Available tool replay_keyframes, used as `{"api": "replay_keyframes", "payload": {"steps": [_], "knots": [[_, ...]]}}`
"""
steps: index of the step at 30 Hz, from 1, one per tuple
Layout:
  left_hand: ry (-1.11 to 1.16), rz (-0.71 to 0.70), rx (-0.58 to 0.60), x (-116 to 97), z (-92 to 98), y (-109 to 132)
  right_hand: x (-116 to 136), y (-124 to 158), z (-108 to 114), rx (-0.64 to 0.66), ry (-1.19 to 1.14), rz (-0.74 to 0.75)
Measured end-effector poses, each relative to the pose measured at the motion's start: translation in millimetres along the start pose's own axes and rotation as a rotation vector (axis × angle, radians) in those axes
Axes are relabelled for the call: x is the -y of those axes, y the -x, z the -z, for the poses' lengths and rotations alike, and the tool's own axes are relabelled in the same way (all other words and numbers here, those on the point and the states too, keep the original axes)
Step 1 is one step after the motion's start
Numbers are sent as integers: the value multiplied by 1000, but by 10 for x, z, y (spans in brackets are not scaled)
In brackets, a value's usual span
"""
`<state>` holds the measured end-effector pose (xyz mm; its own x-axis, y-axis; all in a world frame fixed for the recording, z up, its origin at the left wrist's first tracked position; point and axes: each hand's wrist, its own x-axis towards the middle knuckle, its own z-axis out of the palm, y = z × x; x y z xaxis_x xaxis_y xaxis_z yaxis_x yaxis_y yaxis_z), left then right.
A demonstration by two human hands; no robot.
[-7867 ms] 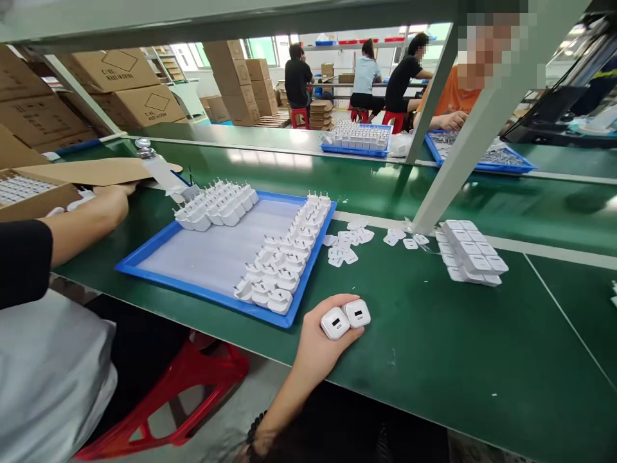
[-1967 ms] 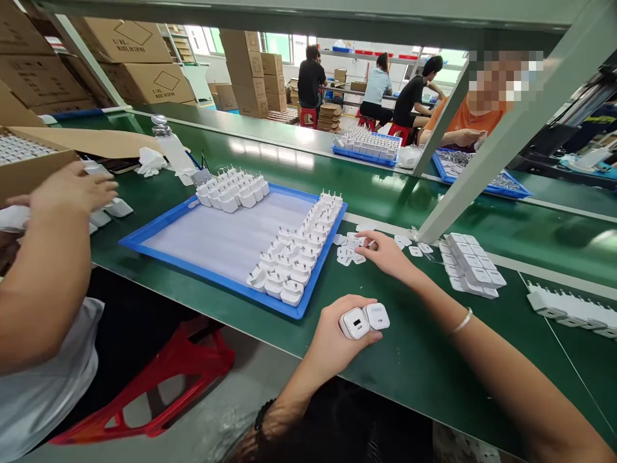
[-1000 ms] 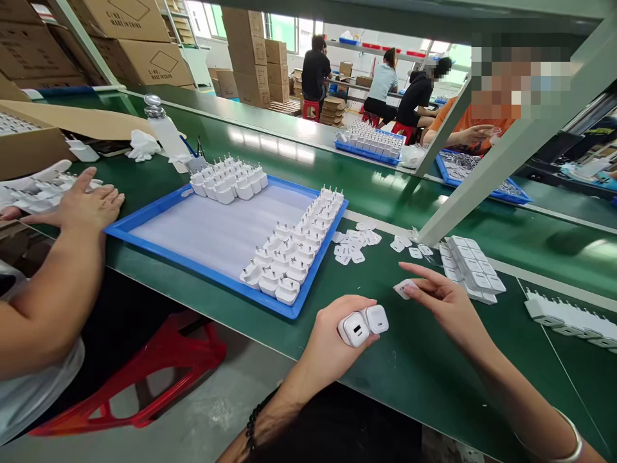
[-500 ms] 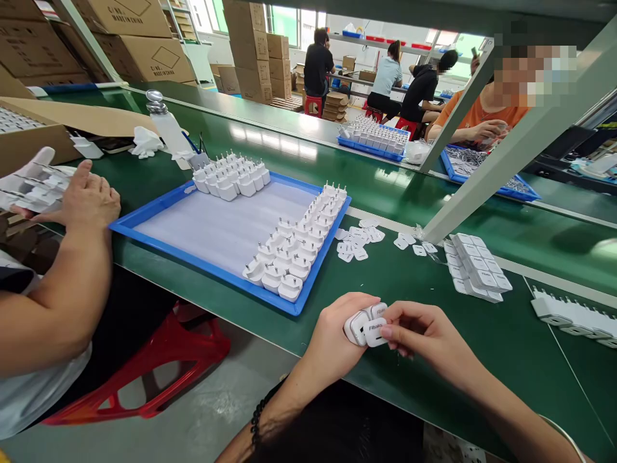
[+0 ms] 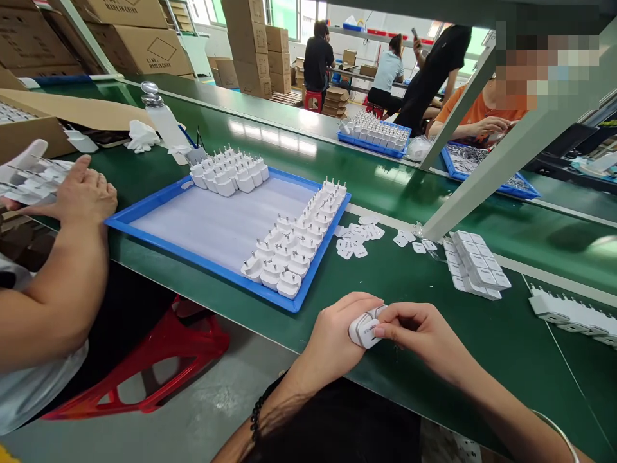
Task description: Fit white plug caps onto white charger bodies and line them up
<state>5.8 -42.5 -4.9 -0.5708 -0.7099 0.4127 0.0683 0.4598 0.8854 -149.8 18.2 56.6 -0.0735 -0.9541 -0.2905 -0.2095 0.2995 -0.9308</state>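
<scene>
My left hand [image 5: 332, 334] is closed around white plug chargers [image 5: 355, 330], at least two, their flat ends turned up toward me. Between thumb and fingers my right hand [image 5: 417, 325] pinches a small white faceplate [image 5: 369, 335] with dark lettering, which lies against the end of one charger. Whether it sits flush there, I cannot tell. Loose white faceplates [image 5: 355, 239] are scattered on the green bench beyond my hands. Stacked chargers [image 5: 477, 263] stand to their right, and a row of chargers with pins up [image 5: 573, 315] lies at the far right.
A blue tray [image 5: 202, 252] with upright chargers stands left of centre. At the left edge a co-worker's hands [image 5: 89, 193] hold several chargers. A slanted metal post [image 5: 482, 167] rises behind the faceplates. A pump bottle [image 5: 164, 122] and an open carton [image 5: 29, 138] are farther back.
The right hand's faceplate has moved from a tilted position in front of the chargers to lie against one charger's end. In the background a person in black has stood up.
</scene>
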Motion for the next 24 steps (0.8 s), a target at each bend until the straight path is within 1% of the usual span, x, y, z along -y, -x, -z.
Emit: {"api": "replay_keyframes", "payload": {"steps": [7,10,17,20,24], "knots": [[-17,-13,2,-8,10,-28,-39,11,-41,-27,-1,13],[-26,-15,1,-8,12,-23,-27,10,-29,-7,-6,14],[-18,-19,7,-31,11,-26,6,6,41,71,-18,-38],[-23,-21,8,-31,11,-28,16,1,43,73,-19,-46],[-47,-28,13,0,11,-22,34,-7,20,57,-19,-20]]}}
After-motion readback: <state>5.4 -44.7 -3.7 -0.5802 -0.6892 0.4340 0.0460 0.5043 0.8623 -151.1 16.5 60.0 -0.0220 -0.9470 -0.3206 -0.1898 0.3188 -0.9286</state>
